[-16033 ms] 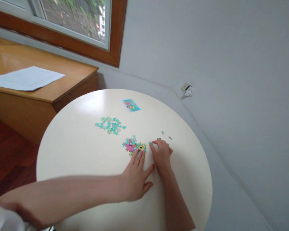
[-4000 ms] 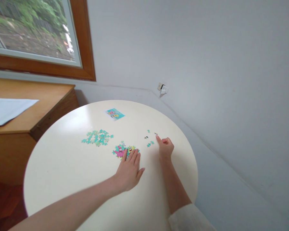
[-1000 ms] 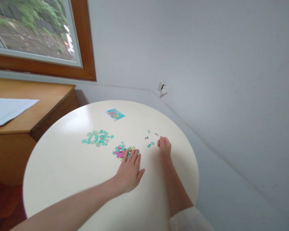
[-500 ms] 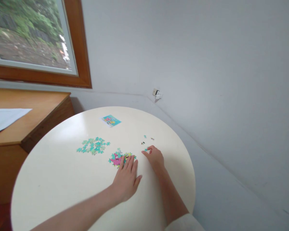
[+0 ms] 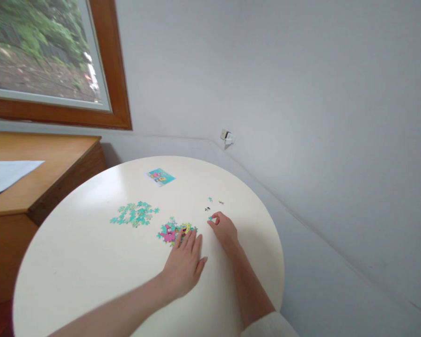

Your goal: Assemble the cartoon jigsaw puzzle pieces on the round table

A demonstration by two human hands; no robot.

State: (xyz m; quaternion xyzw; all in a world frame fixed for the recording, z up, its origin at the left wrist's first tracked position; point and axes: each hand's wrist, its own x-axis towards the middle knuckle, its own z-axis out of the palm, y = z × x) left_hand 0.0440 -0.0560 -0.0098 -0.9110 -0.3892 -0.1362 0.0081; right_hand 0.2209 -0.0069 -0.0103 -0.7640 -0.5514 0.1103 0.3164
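My left hand [image 5: 185, 257] lies flat with fingers stretched out, its fingertips resting on the lower right of a partly joined jigsaw puzzle [image 5: 168, 232]. The joined part shows a pink starfish figure and a yellow figure on turquoise; my fingers cover some of it. To the right, my right hand [image 5: 224, 229] pinches a small turquoise puzzle piece [image 5: 210, 218] between thumb and index finger, at the table surface. Just beyond it lie a dark-and-white loose piece [image 5: 207, 208], a turquoise loose piece [image 5: 210, 199] and a thin dark-and-yellow piece [image 5: 221, 202].
A spread of turquoise loose pieces [image 5: 135, 214] lies left of the joined puzzle. Farther back on the round white table [image 5: 91, 262] is a picture card [image 5: 161, 177]. A wooden cabinet [image 5: 56, 145] stands at the left, and a wall socket with a plug [image 5: 227, 136] is behind.
My right thumb and index finger have drawn closer together around the turquoise piece, which has shifted slightly left. My left hand stays on the puzzle. The view has shifted a little.
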